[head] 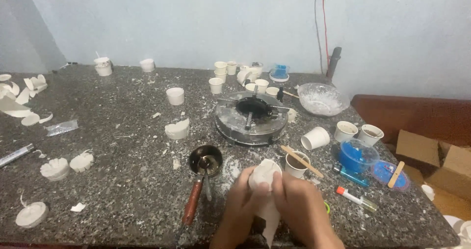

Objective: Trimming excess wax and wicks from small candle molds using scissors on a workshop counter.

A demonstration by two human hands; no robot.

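1. Both hands are working at the near edge of the dark speckled bench (122,180), right of its middle. Open stone is lying to their left, toward the near left corner; the right side is crowded.
2. The left hand (241,200) and right hand (298,202) are pressing together, both clamped around a white paper cup mould (265,176). Fingers are wrapping its sides; the thumbs are meeting on its front.
3. The mould is looking pale and crumpled, its rounded top showing above the fingers and a torn white strip hanging down between the wrists. It is being held just above the bench surface, just inside the near edge.
4. Just left of the hands, a small metal pot (206,160) with a brown wooden handle is sitting, the handle pointing at the near edge. A round metal burner (251,117) is standing beyond it, mid-bench.
5. Just right, a paper cup with a wooden stick (297,164) across its rim is standing close to the right hand. Further right: a blue plastic cup (357,155), a blue lid (390,175), a white marker with an orange cap (354,198).
6. A clear bowl (321,99) is sitting near the far right edge. White cast pieces (55,168) are lying toward the left edge, well apart from the hands.
7. White crumbs are scattering over most of the surface.
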